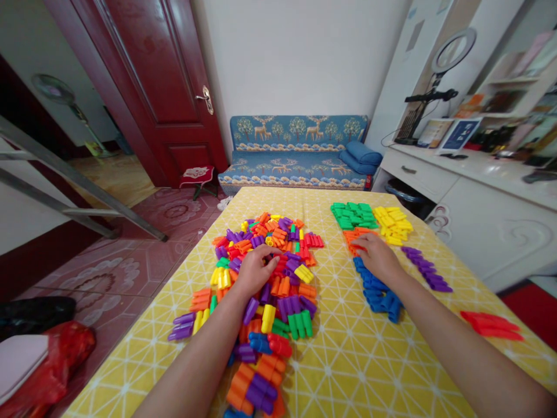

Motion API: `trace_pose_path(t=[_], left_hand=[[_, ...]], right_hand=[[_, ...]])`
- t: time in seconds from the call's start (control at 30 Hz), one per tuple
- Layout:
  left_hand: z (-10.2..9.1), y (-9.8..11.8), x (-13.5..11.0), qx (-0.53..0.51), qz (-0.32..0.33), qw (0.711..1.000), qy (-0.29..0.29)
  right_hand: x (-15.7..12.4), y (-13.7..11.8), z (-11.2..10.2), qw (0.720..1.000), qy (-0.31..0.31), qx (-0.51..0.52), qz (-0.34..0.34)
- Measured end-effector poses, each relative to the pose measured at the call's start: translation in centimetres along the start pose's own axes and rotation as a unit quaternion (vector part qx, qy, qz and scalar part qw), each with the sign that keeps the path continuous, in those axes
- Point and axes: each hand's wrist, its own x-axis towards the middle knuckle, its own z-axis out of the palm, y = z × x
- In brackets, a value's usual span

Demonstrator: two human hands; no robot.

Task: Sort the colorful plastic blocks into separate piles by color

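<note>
A big mixed heap of coloured plastic blocks (278, 273) lies on the yellow tablecloth (339, 354). My left hand (255, 268) rests on top of this heap, fingers curled down among the blocks. My right hand (376, 255) lies palm down on the sorted orange blocks (353, 237), its fingertips pressed on a red-orange piece, just above the blue pile (378, 293). Sorted groups sit on the right: green blocks (353, 215), yellow blocks (394, 223), purple blocks (429, 273) and red blocks (491, 325).
A blue patterned sofa (296, 151) stands beyond the table's far edge. A white desk (478, 174) with a ring light (452, 49) runs along the right. A dark red door (165, 87) and a red bag (56, 360) are on the left.
</note>
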Motion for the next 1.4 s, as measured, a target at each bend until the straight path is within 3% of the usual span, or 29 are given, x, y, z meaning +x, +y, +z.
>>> trace_pose_path(t=[0.2, 0.4, 0.63, 0.9, 1.1, 1.4], left_hand=[[-0.1, 0.0, -0.1, 0.002, -0.001, 1.000, -0.003], [0.0, -0.1, -0.1, -0.008, 0.000, 1.000, 0.003], [0.1, -0.2, -0.1, -0.010, 0.003, 1.000, 0.003], [0.0, -0.1, -0.1, -0.010, 0.001, 1.000, 0.002], [-0.1, 0.0, -0.1, -0.009, 0.004, 1.000, 0.004], [0.0, 0.0, 0.0, -0.015, 0.005, 1.000, 0.006]], right_hand=[[1.5, 0.1, 0.2, 0.998, -0.028, -0.018, 0.060], [1.9, -0.5, -1.3, 0.995, -0.066, -0.017, 0.075], [1.6, -2.1, -2.8, 0.981, -0.107, -0.076, 0.145], [1.9, -1.5, -1.7, 0.984, -0.098, -0.062, 0.132], [2.4, -1.6, -1.8, 0.983, -0.057, -0.075, 0.159], [4.4, -0.4, -1.4, 0.974, -0.118, -0.135, 0.139]])
